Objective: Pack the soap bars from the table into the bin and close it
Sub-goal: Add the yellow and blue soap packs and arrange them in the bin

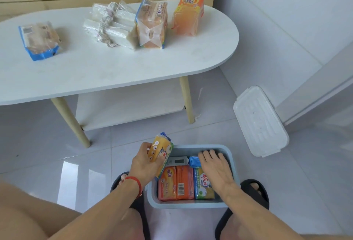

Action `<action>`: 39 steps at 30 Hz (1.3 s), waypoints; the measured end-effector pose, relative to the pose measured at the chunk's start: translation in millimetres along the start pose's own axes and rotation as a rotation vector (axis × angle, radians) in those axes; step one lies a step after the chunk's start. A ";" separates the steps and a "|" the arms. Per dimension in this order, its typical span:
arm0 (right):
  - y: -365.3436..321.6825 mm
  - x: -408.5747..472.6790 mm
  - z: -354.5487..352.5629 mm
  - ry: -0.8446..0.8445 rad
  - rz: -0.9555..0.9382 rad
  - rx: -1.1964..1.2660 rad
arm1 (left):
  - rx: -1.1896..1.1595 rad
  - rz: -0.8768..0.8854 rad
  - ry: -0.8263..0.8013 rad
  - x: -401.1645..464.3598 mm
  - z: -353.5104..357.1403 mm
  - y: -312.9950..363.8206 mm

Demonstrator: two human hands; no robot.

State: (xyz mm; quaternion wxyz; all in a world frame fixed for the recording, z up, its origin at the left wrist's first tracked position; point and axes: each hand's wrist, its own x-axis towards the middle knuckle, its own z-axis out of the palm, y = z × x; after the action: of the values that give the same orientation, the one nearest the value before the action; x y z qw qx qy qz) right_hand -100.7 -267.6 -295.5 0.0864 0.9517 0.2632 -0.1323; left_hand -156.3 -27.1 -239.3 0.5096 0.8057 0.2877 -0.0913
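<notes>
A pale blue bin (188, 204) stands open on the floor between my feet. Inside lie orange soap packs (175, 183) and a green-and-yellow soap pack (203, 190), with a blue-wrapped one (194, 161) behind. My left hand (143, 165) grips a yellow soap pack (160, 151) over the bin's left rim. Flat, with straight fingers, my right hand (215, 167) rests on the soaps at the bin's right side. Several soap packs remain on the white table (95, 71): a blue-edged pack (39, 40), clear-wrapped white bars (112, 26), a tall beige pack (151, 24) and an orange pack (188, 15).
The bin's white lid (260, 121) lies on the tiled floor to the right, near a wall. The table has wooden legs (70, 121) and a lower shelf (129, 108). A grey device (178, 161) sits at the back of the bin. My dark sandals (255, 192) flank the bin.
</notes>
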 end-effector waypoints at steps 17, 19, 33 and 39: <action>-21.3 -11.0 11.1 -0.113 0.125 0.284 | 0.049 0.047 -0.045 3.8 8.6 -10.6; -18.6 -15.8 13.5 -0.137 0.131 0.329 | 0.061 0.044 -0.045 3.2 9.2 -10.4; -4.0 -28.9 29.1 -0.203 0.000 0.257 | 0.131 0.044 -0.081 2.3 4.3 -7.5; -6.1 -33.3 28.0 -0.217 -0.011 0.268 | 0.151 0.043 -0.086 -1.5 4.9 -4.2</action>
State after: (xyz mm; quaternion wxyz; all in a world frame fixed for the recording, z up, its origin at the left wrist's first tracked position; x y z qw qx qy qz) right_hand -137.2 -284.8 -312.7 -0.0143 0.9335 0.2375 -0.2684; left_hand -159.2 -30.6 -244.1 0.4613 0.8431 0.2405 -0.1361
